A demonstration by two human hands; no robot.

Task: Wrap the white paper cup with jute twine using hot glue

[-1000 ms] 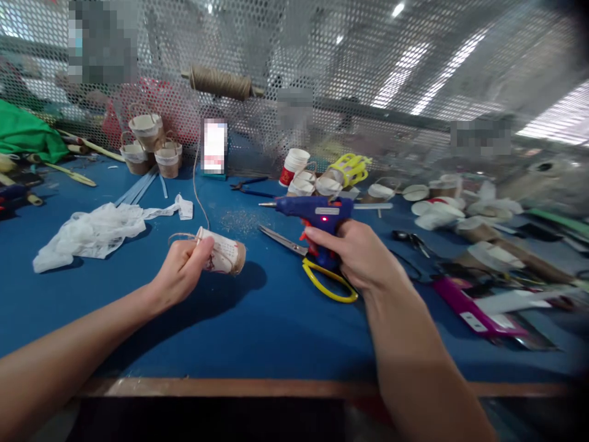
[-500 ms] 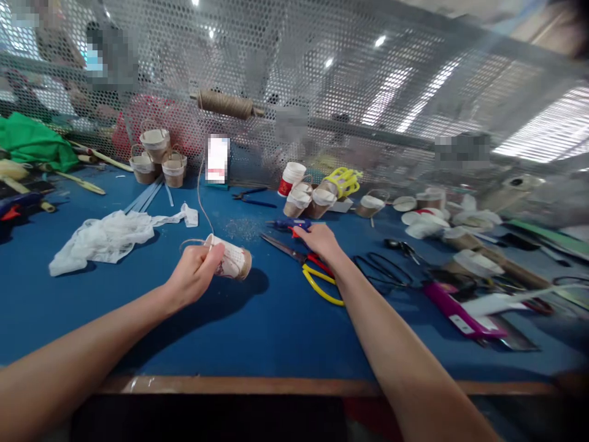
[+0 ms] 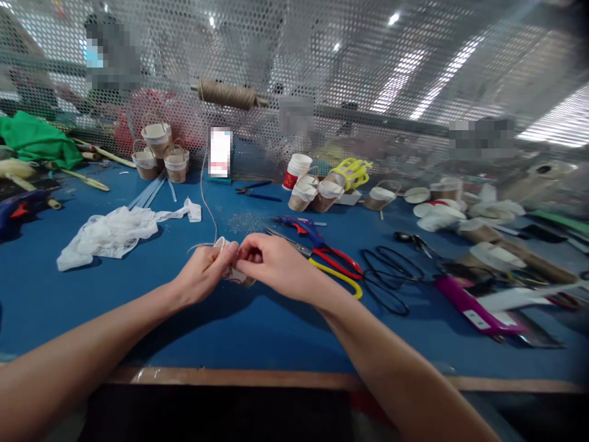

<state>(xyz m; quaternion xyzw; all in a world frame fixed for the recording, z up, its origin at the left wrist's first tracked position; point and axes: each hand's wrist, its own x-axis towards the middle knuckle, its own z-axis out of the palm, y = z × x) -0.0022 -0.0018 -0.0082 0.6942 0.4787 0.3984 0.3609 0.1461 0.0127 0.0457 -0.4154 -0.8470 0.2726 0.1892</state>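
Observation:
A small paper cup (image 3: 235, 275) lies tipped on its side, held above the table by my left hand (image 3: 200, 274), whose thumb presses along it. My right hand (image 3: 280, 267) is at the cup's side with its fingers pinched together; what they hold, if anything, is hidden. The hands cover most of the cup. Twine (image 3: 210, 212) runs from the spool (image 3: 227, 94) down to the cup. Beyond my right hand, a blue hot glue gun (image 3: 301, 226) rests on the table beside scissors (image 3: 338, 264) with red and yellow handles.
Three finished-looking cups with handles (image 3: 156, 141) are stacked at the back left, near a phone (image 3: 220, 153). White mesh cloth (image 3: 110, 233) lies left. Pliers (image 3: 258, 191), more cups (image 3: 304, 191), a black cable (image 3: 391, 279) and a purple tool (image 3: 473, 307) lie about the blue table.
My right hand has let go of the glue gun, leaving it on the table, and moved left to the cup. My left hand keeps hold of the cup.

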